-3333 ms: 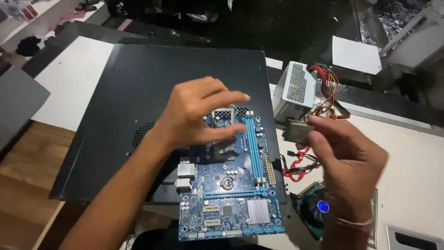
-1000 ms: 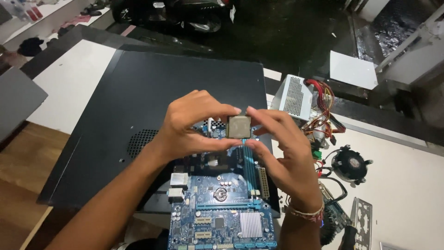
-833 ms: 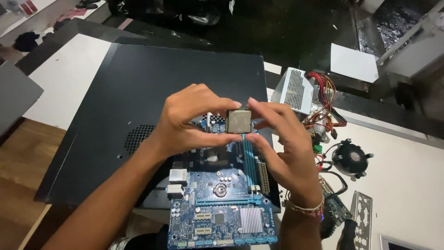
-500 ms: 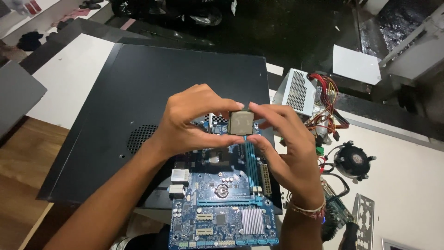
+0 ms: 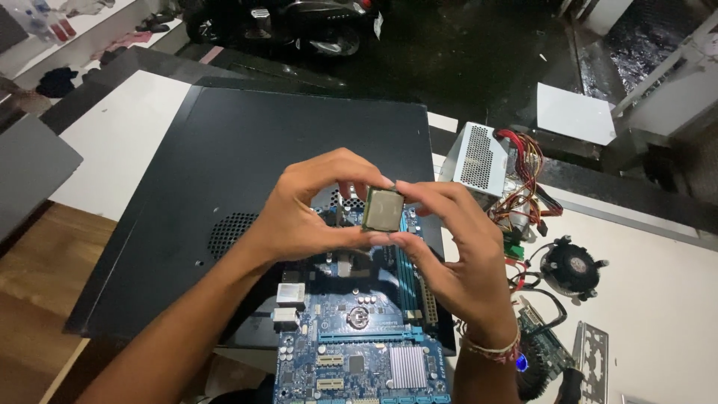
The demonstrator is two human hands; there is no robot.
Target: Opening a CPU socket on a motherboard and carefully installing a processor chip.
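Chip (image 5: 384,210) pinched between fingertips of both hands, left hand (image 5: 307,213) and right hand (image 5: 456,251) each closed on opposite edges, held above blue circuit board (image 5: 359,337) on black case panel (image 5: 247,187) on desk (image 5: 658,299). Socket beneath hidden by hands. Chip square, flat, dull grey metal top.

We find 0 packages, signs or screens. We list 1 possible label only: a pale round sticker at the hub of the black cooler fan (image 5: 572,263), lying on the white table (image 5: 673,329) to the right of the blue circuit board (image 5: 359,352); its print is too small to tell.
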